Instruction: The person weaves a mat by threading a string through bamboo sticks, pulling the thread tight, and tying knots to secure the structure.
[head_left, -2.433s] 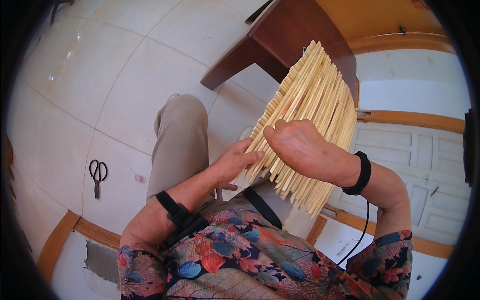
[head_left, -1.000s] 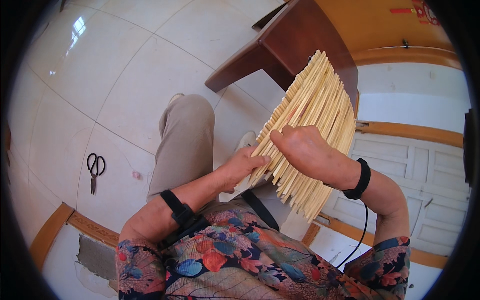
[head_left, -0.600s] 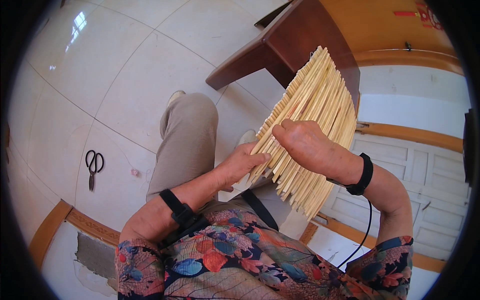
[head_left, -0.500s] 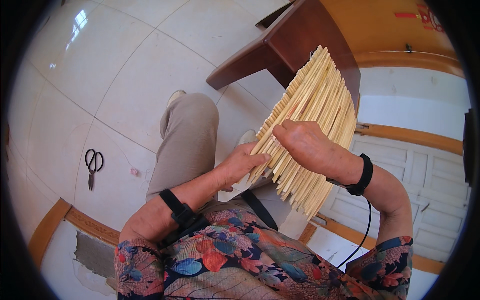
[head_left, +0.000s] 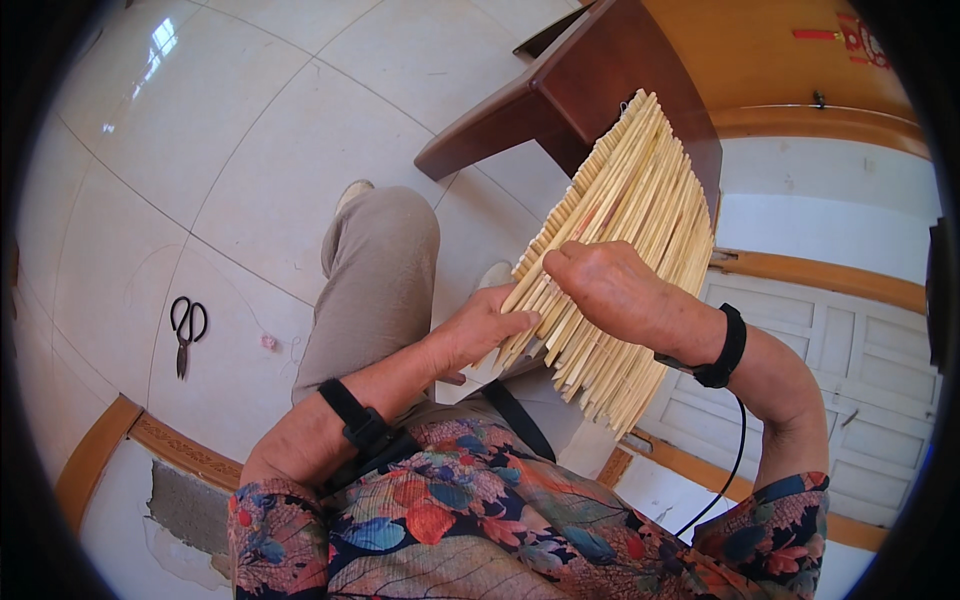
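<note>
A thick mat of pale yellow stalks [head_left: 640, 215], laid side by side and joined along one edge, slants across my lap. My left hand [head_left: 482, 328] grips its near left end, thumb on top and the other fingers hidden underneath. Over the stalks, close to that end, my right hand [head_left: 605, 285] is closed, thumb and forefinger pressed together. Whatever those fingers pinch is hidden or too thin to make out. The far end of the mat reaches a dark red-brown wooden piece of furniture [head_left: 560, 90].
Black-handled scissors [head_left: 185, 335] lie on the tiled floor [head_left: 250, 170] at the left. A small pink tuft [head_left: 268, 342] with thin thread sits between them and my knee [head_left: 385, 240]. White panelled doors [head_left: 850, 370] are at the right, and a black cable [head_left: 735, 455] hangs by my right arm.
</note>
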